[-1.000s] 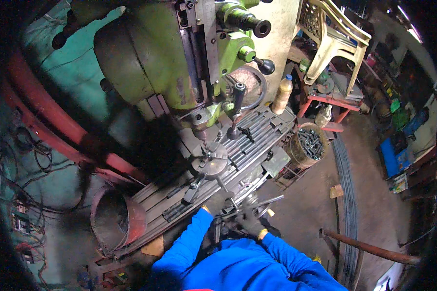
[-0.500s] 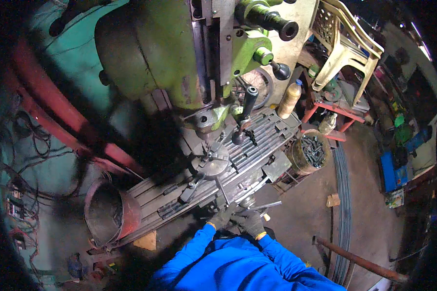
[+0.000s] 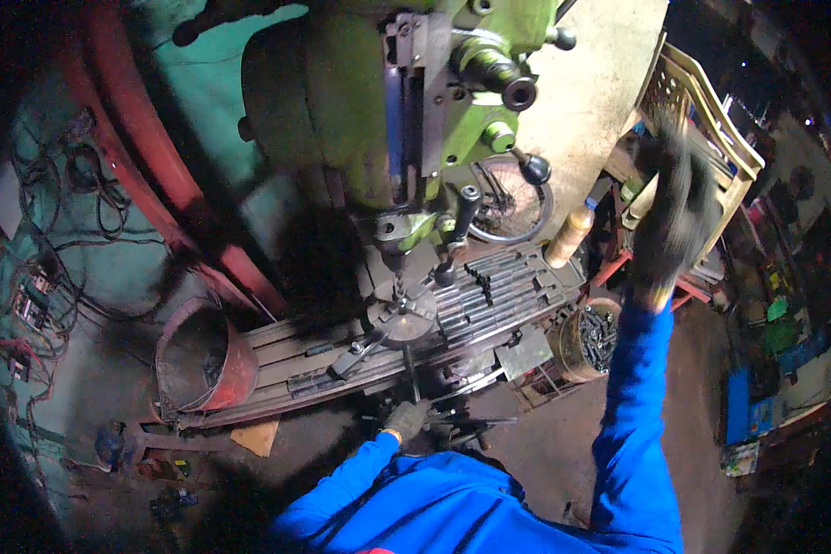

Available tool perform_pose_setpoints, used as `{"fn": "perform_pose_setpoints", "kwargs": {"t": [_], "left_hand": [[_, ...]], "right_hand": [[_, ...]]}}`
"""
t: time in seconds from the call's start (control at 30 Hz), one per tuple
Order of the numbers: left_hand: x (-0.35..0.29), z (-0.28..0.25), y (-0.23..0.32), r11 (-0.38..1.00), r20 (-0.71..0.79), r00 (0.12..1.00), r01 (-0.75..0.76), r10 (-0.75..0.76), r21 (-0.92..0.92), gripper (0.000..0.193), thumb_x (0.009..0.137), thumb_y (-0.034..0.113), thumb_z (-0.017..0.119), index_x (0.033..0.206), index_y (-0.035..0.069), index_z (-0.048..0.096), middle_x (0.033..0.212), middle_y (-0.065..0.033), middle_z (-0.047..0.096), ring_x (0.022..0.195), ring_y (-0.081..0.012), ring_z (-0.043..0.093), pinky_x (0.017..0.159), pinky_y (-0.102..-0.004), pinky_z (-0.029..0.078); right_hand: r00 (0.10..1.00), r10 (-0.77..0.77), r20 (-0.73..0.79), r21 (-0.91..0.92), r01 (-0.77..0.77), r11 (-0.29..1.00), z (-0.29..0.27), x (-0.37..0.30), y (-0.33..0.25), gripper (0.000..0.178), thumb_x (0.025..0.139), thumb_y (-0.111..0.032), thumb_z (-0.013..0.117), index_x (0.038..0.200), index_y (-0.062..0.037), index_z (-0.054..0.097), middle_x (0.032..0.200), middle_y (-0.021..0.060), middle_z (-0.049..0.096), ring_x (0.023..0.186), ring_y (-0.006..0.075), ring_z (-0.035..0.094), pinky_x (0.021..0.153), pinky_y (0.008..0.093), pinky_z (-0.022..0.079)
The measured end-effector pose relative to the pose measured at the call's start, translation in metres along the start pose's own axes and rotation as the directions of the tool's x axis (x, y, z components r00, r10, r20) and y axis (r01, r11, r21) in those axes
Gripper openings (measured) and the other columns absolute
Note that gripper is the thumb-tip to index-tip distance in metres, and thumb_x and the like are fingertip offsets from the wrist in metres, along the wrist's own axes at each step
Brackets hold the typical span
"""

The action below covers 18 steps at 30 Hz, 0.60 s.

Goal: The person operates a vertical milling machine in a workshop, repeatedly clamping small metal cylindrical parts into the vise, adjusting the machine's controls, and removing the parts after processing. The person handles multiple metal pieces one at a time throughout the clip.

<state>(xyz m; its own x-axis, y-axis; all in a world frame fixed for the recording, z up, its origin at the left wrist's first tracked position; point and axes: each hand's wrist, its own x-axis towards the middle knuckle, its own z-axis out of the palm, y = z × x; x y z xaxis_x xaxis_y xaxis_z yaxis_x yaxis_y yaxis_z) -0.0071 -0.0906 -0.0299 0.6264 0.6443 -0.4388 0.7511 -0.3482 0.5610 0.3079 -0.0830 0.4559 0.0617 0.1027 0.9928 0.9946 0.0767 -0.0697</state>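
My left hand (image 3: 406,419), in a dark work glove, is closed at the near end of a thin metal rod (image 3: 413,374) that runs out from a round chuck (image 3: 403,319) on the machine table. Raised high on the right is my right hand (image 3: 679,212), also gloved and smeared by motion. Its fingers look stretched out, and I see nothing in them. Above the chuck a drill bit (image 3: 399,283) points down from the spindle of a green drilling machine (image 3: 314,111). A black-handled lever (image 3: 466,214) stands beside the spindle.
The slotted machine table (image 3: 499,300) bears a dark chain and clamps. A reddish bucket (image 3: 235,374) sits at its left end, a yellowish bottle (image 3: 571,235) at its right. Nearby are a bin of metal parts (image 3: 572,351) and a plastic chair (image 3: 743,152). Cables lie at far left.
My right hand has left the rods beside my left hand and risen far up to the right. My left hand has shifted slightly left with the rod's end. The view has also shifted.
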Motion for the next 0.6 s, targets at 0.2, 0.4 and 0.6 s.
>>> {"fn": "perform_pose_setpoints", "kwargs": {"t": [0.2,0.4,0.6], "left_hand": [[0.02,0.026,-0.009,0.989,-0.179,0.972,-0.146,0.151,0.038,0.037,0.097,0.026,0.049,0.132,0.018,0.058,0.099,-0.0264,0.067,0.087,-0.0458,0.065,0.077,-0.0532,0.053],[0.007,0.036,-0.009,0.998,-0.174,0.983,0.049,-0.057,-0.049,0.038,0.096,0.036,0.051,0.128,0.022,0.062,0.109,-0.0269,0.065,0.099,-0.0462,0.064,0.086,-0.0532,0.052],[0.002,0.033,0.003,0.962,-0.17,0.957,0.206,-0.237,-0.181,0.042,0.095,0.047,0.05,0.112,0.014,0.07,0.104,-0.0216,0.069,0.098,-0.0428,0.064,0.084,-0.0495,0.05]], "right_hand": [[0.989,0.048,0.14,0.008,-0.05,0.999,0.046,0.2,0.006,0.053,0.098,-0.051,0.051,0.095,-0.0026,0.072,0.079,0.0137,0.07,0.073,0.0271,0.067,0.076,0.0408,0.051],[0.816,-0.02,0.577,-0.571,0.421,0.705,0.026,0.185,-0.038,0.042,0.092,-0.042,0.053,0.076,-0.0074,0.07,0.072,0.0115,0.066,0.068,0.0301,0.066,0.066,0.0445,0.05],[0.53,-0.431,0.731,-0.155,0.743,0.651,-0.005,0.039,0.065,0.01,0.086,-0.022,0.059,0.087,-0.0124,0.061,0.073,0.0047,0.056,0.066,0.0224,0.061,0.062,0.0432,0.05]]}}
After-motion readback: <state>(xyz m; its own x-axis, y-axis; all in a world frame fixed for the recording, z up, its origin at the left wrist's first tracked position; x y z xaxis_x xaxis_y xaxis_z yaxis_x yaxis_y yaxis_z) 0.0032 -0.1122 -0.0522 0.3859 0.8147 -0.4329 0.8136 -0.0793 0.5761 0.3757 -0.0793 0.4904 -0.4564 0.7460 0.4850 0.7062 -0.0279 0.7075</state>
